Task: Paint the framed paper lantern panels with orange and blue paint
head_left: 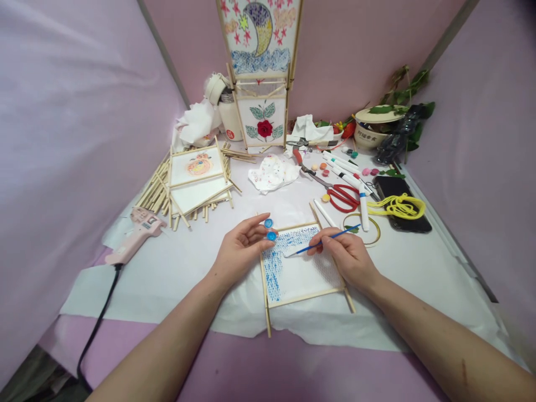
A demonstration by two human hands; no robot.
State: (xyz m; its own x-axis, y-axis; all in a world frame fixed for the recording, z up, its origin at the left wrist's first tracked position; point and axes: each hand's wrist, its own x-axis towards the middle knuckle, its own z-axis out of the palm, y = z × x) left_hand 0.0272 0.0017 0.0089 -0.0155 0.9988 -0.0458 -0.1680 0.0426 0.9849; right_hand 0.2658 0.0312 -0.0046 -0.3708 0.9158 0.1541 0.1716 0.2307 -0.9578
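Between the fingers of my left hand is a small blue paint pot, its round lid flipped up. My right hand grips a thin blue paintbrush, its tip over the white panel in front of me. This panel is stretched on a frame of thin wooden sticks and lies on the white-covered table. Blue dabs of paint run along its top and left side; the lower middle and right are white. My left fingers are by the frame's upper left corner, and my right hand covers part of its right side.
A pink glue gun with a black cord lies left, near bamboo sticks and a painted framed panel. Behind stands a tall painted lantern. Red-handled scissors, white markers, yellow cord and a phone lie right.
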